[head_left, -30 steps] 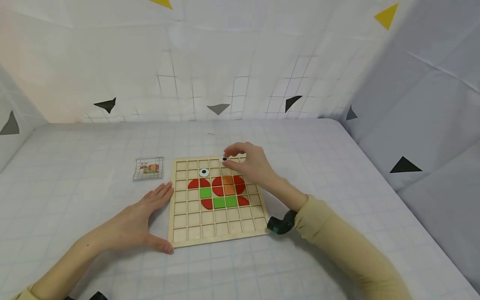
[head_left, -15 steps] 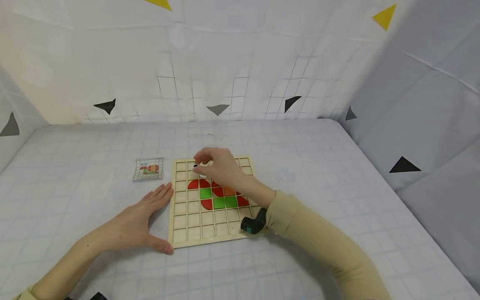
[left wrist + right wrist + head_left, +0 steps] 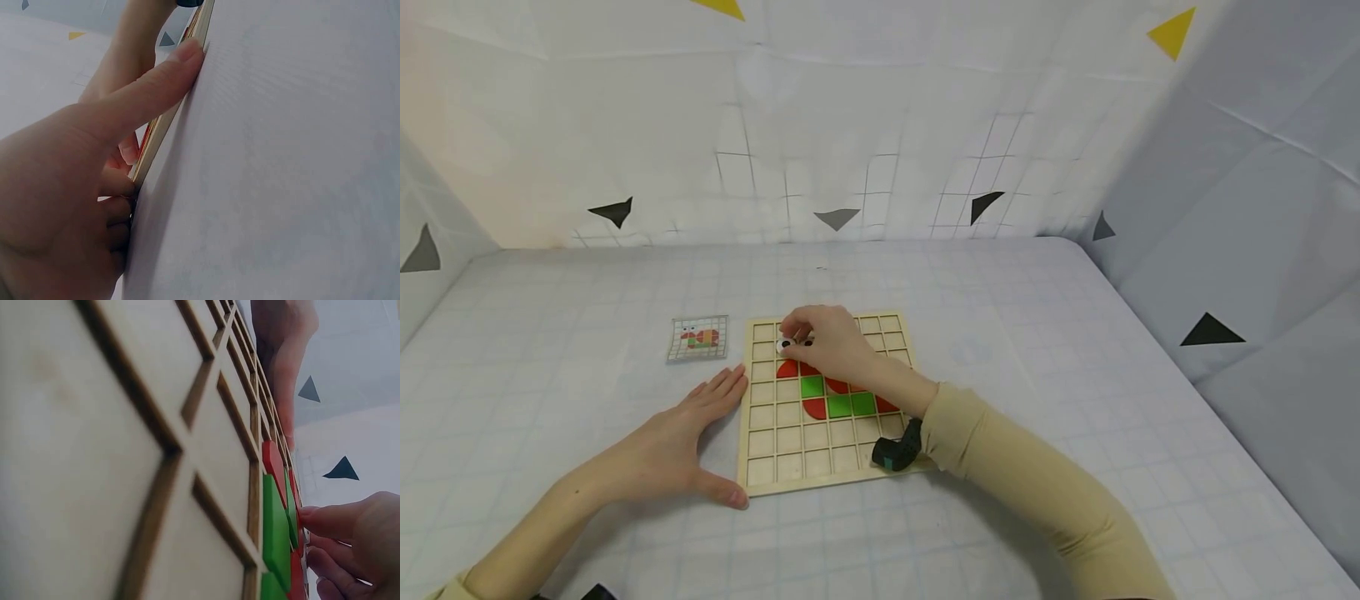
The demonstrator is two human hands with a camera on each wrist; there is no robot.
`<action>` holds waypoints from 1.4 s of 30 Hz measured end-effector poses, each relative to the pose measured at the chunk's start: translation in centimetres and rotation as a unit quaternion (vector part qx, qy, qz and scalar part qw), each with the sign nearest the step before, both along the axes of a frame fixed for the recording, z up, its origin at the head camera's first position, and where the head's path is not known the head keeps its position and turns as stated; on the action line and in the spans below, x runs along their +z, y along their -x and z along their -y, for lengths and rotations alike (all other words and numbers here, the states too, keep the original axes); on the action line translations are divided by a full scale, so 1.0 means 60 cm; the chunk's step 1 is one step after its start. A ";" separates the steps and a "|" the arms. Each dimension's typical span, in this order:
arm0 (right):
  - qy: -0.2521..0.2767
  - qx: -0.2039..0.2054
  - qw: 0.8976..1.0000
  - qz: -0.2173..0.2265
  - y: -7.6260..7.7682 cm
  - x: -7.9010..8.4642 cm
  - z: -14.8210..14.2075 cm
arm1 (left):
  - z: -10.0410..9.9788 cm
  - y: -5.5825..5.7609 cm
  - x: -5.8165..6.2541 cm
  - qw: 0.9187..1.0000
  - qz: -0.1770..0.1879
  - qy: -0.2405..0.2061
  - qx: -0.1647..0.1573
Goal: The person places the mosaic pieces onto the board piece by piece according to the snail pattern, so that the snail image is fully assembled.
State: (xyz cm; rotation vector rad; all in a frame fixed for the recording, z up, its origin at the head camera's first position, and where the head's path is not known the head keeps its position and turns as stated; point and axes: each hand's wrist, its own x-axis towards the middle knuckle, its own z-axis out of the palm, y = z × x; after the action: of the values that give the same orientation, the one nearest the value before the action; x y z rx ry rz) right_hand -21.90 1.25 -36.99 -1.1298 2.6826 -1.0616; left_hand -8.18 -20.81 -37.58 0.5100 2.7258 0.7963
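A wooden grid board [image 3: 816, 482] lies on the table, with red [image 3: 815, 408] and green pieces [image 3: 812, 387] in its cells. My right hand [image 3: 835, 346] reaches over its upper left part, thumb and forefinger pinching a round white eye piece [image 3: 784, 347] with a black dot at a cell. A second eye piece [image 3: 808, 342] sits just right of it, partly hidden by the fingers. The orange pieces are behind the hand. My left hand [image 3: 681, 450] rests at the board's left edge [image 3: 159, 134], fingertips and thumb touching it, the thumb spread apart from the fingers.
A small pattern card [image 3: 697, 338] with a similar coloured figure lies left of the board's far corner. A black wrist device [image 3: 898, 451] on the right arm hangs over the board's lower right. White cloth [image 3: 835, 125] stands behind the table.
My right hand has moved left from the board's far edge, carrying the eye piece to a cell beside the other eye piece, and has lowered it. My left hand has stayed in place.
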 end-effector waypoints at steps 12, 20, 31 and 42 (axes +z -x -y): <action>0.010 0.006 1.000 -0.025 -0.001 -0.005 -0.003 | 0.002 -0.003 0.002 1.000 -0.007 -0.012 -0.003; 0.031 -0.020 0.999 -0.002 0.000 0.003 -0.029 | 0.002 -0.003 0.004 1.000 -0.007 -0.015 -0.007; 0.065 -0.106 0.992 0.039 -0.008 0.015 -0.140 | 0.003 -0.005 0.004 1.000 -0.009 -0.011 -0.001; 0.098 -0.201 0.974 0.037 -0.033 -0.008 -0.279 | 0.004 -0.004 0.004 1.000 -0.010 -0.012 -0.009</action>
State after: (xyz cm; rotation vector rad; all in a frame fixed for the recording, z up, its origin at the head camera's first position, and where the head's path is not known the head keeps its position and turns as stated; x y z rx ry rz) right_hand -19.92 17.98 -37.50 -0.5533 2.8657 -1.4186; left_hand -7.91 -21.04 -37.33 0.5495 2.7291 0.8250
